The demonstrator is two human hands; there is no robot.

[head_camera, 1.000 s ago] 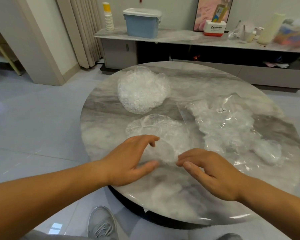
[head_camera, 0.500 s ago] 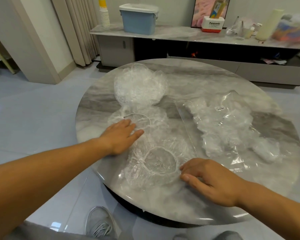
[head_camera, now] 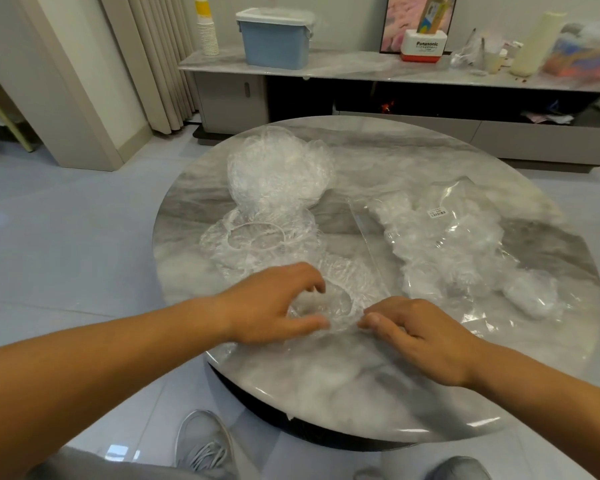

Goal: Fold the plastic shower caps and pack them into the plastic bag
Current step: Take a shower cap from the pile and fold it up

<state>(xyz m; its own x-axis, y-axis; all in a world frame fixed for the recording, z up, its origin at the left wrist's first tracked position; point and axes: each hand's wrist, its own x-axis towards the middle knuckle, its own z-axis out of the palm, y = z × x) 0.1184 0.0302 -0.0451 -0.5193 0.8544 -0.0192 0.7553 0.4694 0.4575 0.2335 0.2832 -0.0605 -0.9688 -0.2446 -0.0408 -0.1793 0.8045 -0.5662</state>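
Two hands work one cap: my left hand (head_camera: 278,303) curls round the near shower cap (head_camera: 340,299), thumb and fingers cupping its crumpled film, and my right hand (head_camera: 420,336) pinches the cap's near edge, as far as I can tell. The cap lies on the table (head_camera: 326,386), towards the front rim. The risk I see is the thin film slipping from the pinch or springing open mid-fold, since the elastic hem pulls back. A wide sweep could also drag the second cap (head_camera: 257,240), which lies spread just behind and seems to touch this one. The pile of caps (head_camera: 278,168) sits further back, and the plastic bag (head_camera: 465,244), already part filled, lies just to the right. There is bare marble under my wrists, but the rim is close, so I have little room to pull towards me.
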